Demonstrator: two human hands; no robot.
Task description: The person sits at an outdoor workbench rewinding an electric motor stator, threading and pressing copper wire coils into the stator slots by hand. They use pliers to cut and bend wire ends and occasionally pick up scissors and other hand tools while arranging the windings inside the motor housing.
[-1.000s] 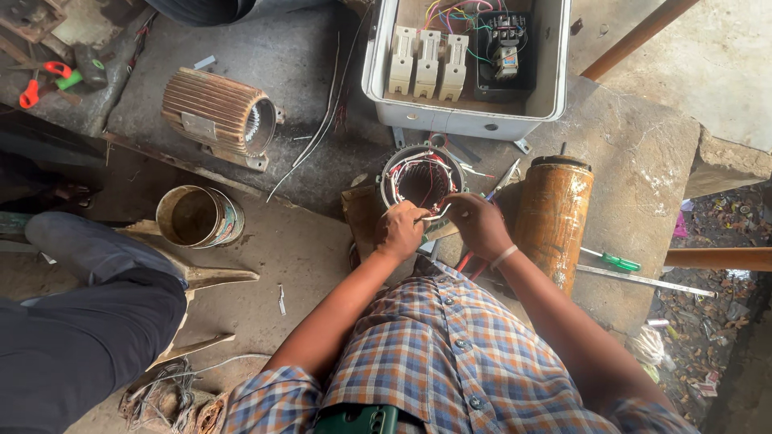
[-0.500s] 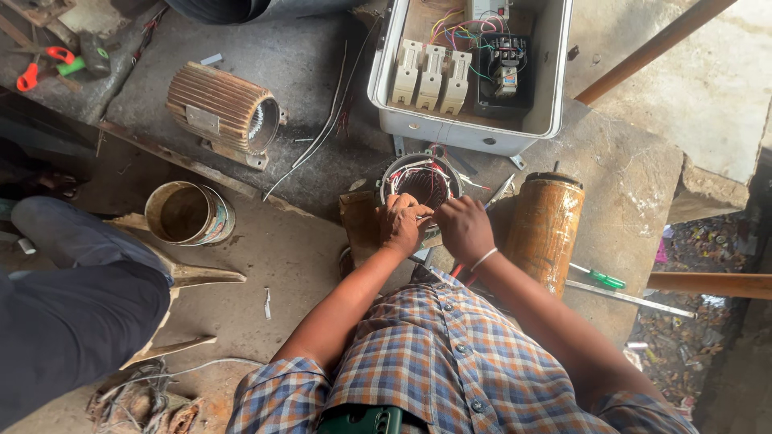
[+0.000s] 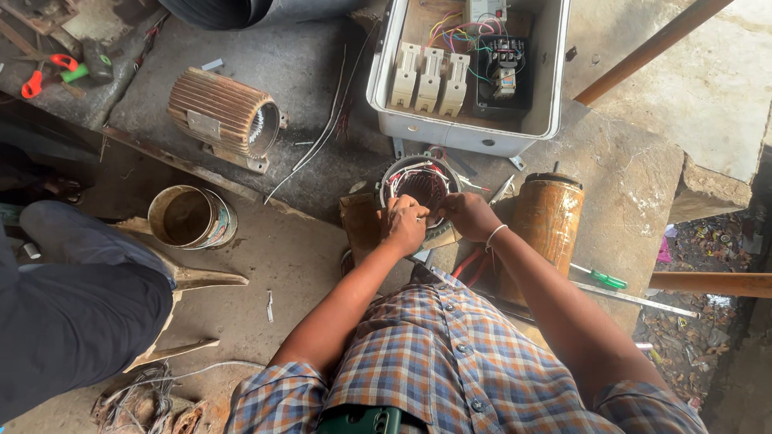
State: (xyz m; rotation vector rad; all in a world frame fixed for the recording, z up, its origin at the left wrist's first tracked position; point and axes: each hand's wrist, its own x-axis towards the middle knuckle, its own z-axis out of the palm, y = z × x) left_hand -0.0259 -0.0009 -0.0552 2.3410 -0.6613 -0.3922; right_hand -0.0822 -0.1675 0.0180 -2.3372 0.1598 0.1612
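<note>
1. Head view — left hand (image 3: 402, 223) and right hand (image 3: 465, 215) at the motor (image 3: 420, 183) below the grey box (image 3: 466, 133).
2. Fingers curled, likely pinching wires; grasp unclear.
3. Step: dressing windings — next needs careful fingertip pulls.

The motor stator (image 3: 420, 183) is dull grey metal, with glossy coloured plastic on its wires. At its 3 o'clock stands a rusty, rough metal cylinder (image 3: 547, 221); at 12 o'clock, a smooth grey box (image 3: 466, 133). The ribbed metal motor housing (image 3: 221, 116) looks dusty and matt. The tabletop (image 3: 273, 68) is rough, stained concrete.
</note>
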